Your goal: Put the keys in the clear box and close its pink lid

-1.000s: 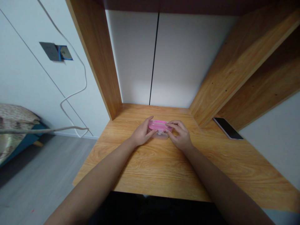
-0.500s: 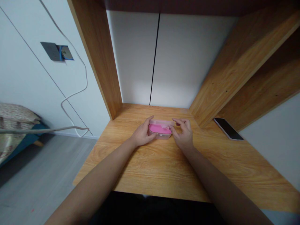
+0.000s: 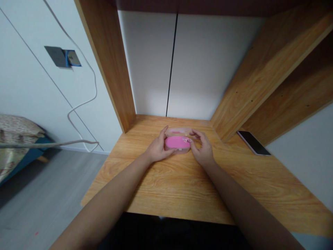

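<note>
A small clear plastic box (image 3: 184, 151) stands on the wooden desk, with a bright pink oval piece (image 3: 174, 142) inside it. Its see-through lid (image 3: 179, 131) is raised at the back. My left hand (image 3: 157, 148) grips the box from the left, thumb along the front and fingers behind. On the right side, my right hand (image 3: 204, 147) holds the box and lid, its thumb at the pink piece's right end and its fingers by the lid. A small patterned detail shows near that thumb, too small to make out.
A phone (image 3: 253, 143) lies on the desk (image 3: 179, 191) at the right, beside a wooden upright (image 3: 249, 80). Another wooden panel (image 3: 109, 69) rises at the left. A white cable (image 3: 95, 83) hangs along the wall near an open socket box (image 3: 73, 58).
The clear lid has swung further up and back, so more of the pink piece shows. My right fingers have shifted slightly left against the lid. My left hand has barely moved.
</note>
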### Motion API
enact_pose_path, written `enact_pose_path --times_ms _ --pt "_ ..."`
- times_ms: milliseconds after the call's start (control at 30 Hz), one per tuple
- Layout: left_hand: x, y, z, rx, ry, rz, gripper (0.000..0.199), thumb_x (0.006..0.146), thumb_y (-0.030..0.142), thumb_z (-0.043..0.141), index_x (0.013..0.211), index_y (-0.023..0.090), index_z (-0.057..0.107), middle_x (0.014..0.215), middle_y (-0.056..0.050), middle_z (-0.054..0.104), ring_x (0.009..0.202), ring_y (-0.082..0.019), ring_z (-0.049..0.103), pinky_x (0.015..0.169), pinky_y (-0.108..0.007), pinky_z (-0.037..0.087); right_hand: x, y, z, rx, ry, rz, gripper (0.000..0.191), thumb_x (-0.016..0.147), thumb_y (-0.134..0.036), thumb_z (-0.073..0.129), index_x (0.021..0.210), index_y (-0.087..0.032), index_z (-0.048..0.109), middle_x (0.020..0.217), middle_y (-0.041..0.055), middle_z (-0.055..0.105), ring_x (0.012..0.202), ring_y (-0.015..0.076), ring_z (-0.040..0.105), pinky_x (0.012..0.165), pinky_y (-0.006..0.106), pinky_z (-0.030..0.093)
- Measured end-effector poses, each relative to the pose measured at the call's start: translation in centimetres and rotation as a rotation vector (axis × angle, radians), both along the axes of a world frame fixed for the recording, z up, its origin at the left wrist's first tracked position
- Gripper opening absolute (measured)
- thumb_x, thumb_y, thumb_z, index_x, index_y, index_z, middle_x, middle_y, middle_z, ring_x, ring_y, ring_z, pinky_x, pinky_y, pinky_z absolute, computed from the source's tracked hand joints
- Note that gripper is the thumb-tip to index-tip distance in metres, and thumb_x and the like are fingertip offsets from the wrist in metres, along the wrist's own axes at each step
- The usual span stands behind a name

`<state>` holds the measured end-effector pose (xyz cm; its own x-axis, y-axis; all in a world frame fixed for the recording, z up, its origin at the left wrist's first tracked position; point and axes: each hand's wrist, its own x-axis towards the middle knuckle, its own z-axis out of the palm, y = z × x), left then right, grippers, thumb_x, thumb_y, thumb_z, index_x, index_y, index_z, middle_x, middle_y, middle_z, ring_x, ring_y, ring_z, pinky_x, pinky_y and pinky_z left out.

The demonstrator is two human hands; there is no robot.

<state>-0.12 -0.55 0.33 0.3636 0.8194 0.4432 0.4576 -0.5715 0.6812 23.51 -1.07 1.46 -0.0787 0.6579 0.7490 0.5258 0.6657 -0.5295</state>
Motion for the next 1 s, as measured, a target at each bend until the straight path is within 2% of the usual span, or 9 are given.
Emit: enact_pose_path --times_ms 100,200,433,667,733,800,900,1000 --pt "0.07 0.11 -0.04 -0.034 -0.026 0.004 0.116 0.076 0.046 0.077 0.157 0.017 -0.001 0.114 -0.014 0.068 0.099 -0.028 0.068 0.086 -0.042 0.054 -0.05 0.03 -0.06 -0.066 -0.066 0.043 0.051 0.092 -0.029 0.060 0.141 -0.025 0.047 0.131 0.0121 0.059 0.120 0.0260 0.059 0.103 0.047 0.050" --pt "0.12 0.19 -0.16 -0.055 -0.074 -0.013 0.120 0.075 0.041 0.080 0.157 0.018 -0.004 0.115 -0.014 0.069 0.102 -0.027 0.068 0.089 -0.042 0.053 -0.01 0.09 -0.18 -0.122 -0.139 0.079 0.060 0.090 -0.033 0.063 0.146 -0.025 0.041 0.138 0.0131 0.055 0.127 0.0278 0.055 0.110 0.051 0.044" --pt "0.22 0.09 0.07 -0.062 -0.087 -0.033 0.127 0.072 0.036 0.083 0.157 0.020 -0.011 0.121 -0.016 0.069 0.108 -0.029 0.067 0.092 -0.043 0.053 0.12 0.22 -0.21 -0.179 -0.242 0.119 0.070 0.089 -0.038 0.066 0.150 -0.027 0.035 0.143 0.0128 0.052 0.131 0.0291 0.051 0.112 0.052 0.042" --pt "0.19 -0.02 0.34 -0.045 -0.015 -0.011 0.126 0.075 0.038 0.080 0.156 0.017 -0.015 0.122 -0.016 0.069 0.105 -0.029 0.068 0.089 -0.043 0.054 0.20 0.28 -0.38 -0.203 -0.340 0.144 0.072 0.090 -0.044 0.064 0.153 -0.027 0.031 0.150 0.0134 0.047 0.137 0.0300 0.046 0.114 0.054 0.039" --pt "0.13 0.02 0.30 -0.023 0.003 -0.016 0.121 0.076 0.040 0.079 0.157 0.017 -0.007 0.125 -0.016 0.068 0.109 -0.029 0.067 0.092 -0.044 0.053 0.17 0.31 -0.44 -0.199 -0.365 0.161 0.074 0.090 -0.045 0.065 0.153 -0.027 0.031 0.149 0.0139 0.047 0.137 0.0307 0.045 0.114 0.056 0.039" --pt "0.05 0.11 0.26 0.012 0.043 -0.011 0.108 0.076 0.044 0.078 0.157 0.017 0.012 0.130 -0.017 0.065 0.114 -0.031 0.065 0.096 -0.045 0.052 0.14 0.35 -0.47 -0.197 -0.375 0.162 0.073 0.089 -0.047 0.065 0.152 -0.027 0.033 0.146 0.0141 0.050 0.135 0.0308 0.047 0.113 0.056 0.040" --pt "-0.08 0.25 0.17 0.058 0.122 0.022 0.087 0.076 0.051 0.076 0.147 0.015 0.041 0.136 -0.018 0.061 0.118 -0.033 0.063 0.100 -0.047 0.051 0.12 0.33 -0.48 -0.189 -0.368 0.154 0.072 0.088 -0.047 0.066 0.150 -0.027 0.035 0.144 0.0142 0.051 0.134 0.0305 0.049 0.112 0.055 0.040" --pt "-0.15 0.29 0.07 0.067 0.177 0.032 0.083 0.078 0.055 0.073 0.144 0.013 0.045 0.132 -0.018 0.064 0.114 -0.033 0.065 0.099 -0.047 0.052 0.08 0.23 -0.45 -0.175 -0.349 0.149 0.073 0.087 -0.046 0.068 0.149 -0.027 0.037 0.144 0.0145 0.052 0.132 0.0308 0.050 0.111 0.055 0.042"
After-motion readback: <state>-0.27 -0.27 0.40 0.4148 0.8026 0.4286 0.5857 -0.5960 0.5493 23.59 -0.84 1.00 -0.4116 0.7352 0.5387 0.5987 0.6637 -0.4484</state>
